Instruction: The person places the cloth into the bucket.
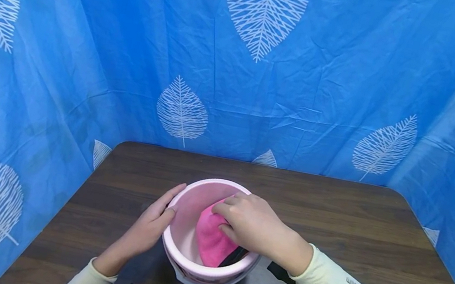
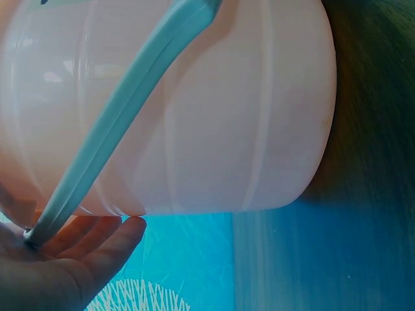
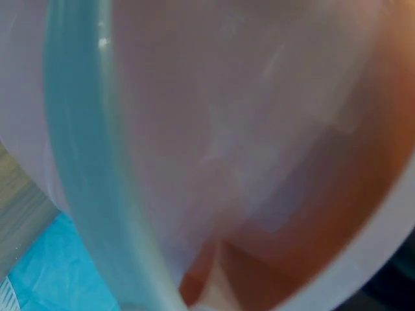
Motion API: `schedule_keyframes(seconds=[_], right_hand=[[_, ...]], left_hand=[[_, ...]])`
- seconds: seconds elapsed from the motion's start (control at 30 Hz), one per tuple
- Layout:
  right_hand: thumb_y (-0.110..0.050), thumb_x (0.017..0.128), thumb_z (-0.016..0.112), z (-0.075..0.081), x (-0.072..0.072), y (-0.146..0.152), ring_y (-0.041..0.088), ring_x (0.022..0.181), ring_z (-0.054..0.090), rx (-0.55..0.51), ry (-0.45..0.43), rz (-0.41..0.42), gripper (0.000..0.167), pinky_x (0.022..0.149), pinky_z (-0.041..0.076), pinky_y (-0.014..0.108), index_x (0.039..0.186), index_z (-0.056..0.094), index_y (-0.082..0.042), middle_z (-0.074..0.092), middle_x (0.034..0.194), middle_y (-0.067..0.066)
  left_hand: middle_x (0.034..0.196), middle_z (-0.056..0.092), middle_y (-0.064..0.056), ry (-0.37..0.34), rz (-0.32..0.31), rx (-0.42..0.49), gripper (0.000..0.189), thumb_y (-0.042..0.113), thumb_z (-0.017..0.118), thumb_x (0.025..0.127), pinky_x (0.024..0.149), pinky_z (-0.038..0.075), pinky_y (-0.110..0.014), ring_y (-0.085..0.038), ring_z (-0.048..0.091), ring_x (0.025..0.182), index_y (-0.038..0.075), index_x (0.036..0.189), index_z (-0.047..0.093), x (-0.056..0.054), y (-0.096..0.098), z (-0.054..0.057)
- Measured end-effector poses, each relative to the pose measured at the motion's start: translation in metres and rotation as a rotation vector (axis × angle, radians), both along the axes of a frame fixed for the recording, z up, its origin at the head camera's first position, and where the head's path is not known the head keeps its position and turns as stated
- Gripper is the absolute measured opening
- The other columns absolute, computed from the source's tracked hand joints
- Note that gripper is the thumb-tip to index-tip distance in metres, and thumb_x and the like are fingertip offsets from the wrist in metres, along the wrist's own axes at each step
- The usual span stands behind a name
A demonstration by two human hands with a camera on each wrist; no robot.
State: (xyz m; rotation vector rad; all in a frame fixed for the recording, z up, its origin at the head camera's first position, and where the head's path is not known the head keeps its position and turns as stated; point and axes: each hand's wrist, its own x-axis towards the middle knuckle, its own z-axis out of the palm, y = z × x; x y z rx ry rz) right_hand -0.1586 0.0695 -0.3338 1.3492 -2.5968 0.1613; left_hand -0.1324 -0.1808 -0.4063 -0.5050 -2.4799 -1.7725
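A round pink bucket stands upright at the table's near middle. At its left side, my left hand grips the rim, thumb over the edge and fingers along the outer wall. The left wrist view shows those fingers beneath the bucket's pale handle. My right hand reaches over the right rim and pinches a bright pink cloth inside the bucket. Something black shows beside the cloth's lower edge; its kind is unclear. In the right wrist view the bucket wall fills most of the picture, blurred.
The bucket rests on a dark wood-grain table with rounded far corners. A blue curtain with white leaf prints hangs behind the table and along both sides. Black straps sit at the wrists, against pale sleeves.
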Motion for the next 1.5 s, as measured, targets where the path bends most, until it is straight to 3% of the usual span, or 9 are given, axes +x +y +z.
schedule_keyframes(seconds=[0.7,1.13,1.5], right_hand=[[-0.025,0.086,0.082,-0.011,0.000,-0.004,0.018,0.091,0.068,0.025,-0.021,0.021,0.026,0.090,0.055,0.037,0.109,0.075,-0.016,0.072,0.095,-0.001],[-0.022,0.089,0.076,-0.013,-0.001,-0.005,0.017,0.083,0.067,0.065,-0.050,-0.002,0.008,0.081,0.055,0.036,0.095,0.075,-0.016,0.070,0.086,-0.002],[-0.022,0.090,0.075,-0.013,-0.002,-0.005,0.017,0.084,0.067,0.066,-0.085,-0.012,0.010,0.079,0.056,0.036,0.097,0.077,-0.016,0.072,0.088,-0.003]], left_hand=[[0.162,0.032,-0.019,-0.019,0.000,0.003,0.053,0.010,0.041,0.106,0.114,0.031,-0.045,-0.033,0.032,0.148,0.003,0.158,0.031,0.000,0.001,0.002],[0.163,0.031,-0.018,-0.008,-0.013,0.010,0.053,0.010,0.041,0.107,0.114,0.031,-0.046,-0.033,0.031,0.149,0.002,0.158,0.030,0.001,0.000,0.000],[0.163,0.031,-0.017,0.002,-0.014,0.003,0.053,0.010,0.040,0.107,0.115,0.029,-0.044,-0.032,0.030,0.149,0.000,0.158,0.030,0.000,-0.001,0.000]])
